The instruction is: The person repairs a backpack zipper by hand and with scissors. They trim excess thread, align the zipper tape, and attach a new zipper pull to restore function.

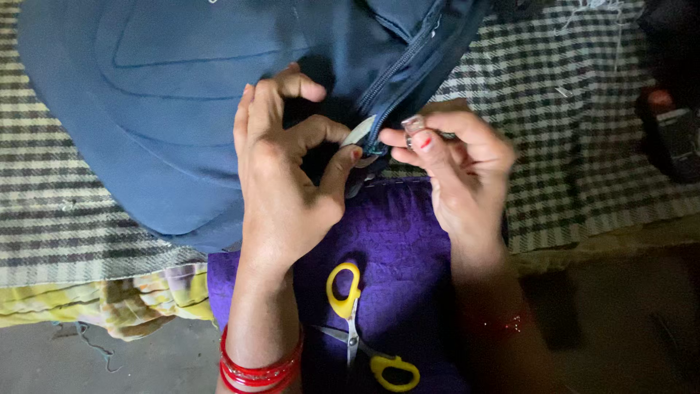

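We pinch the blue bag [160, 109] zipper [373, 146] w/ both grips: left hand [288, 168], right hand [452, 164]; yellow-handled scissors [361, 328] lie near.

A checked mat [583, 146] in dark and pale squares covers the ground across the upper part of the view, its edge running above a bare grey floor [44, 361]. A yellow patterned cloth [131, 303] pokes out beneath the mat at the lower left. The right side lies in deep shadow, while the left is dimly lit.
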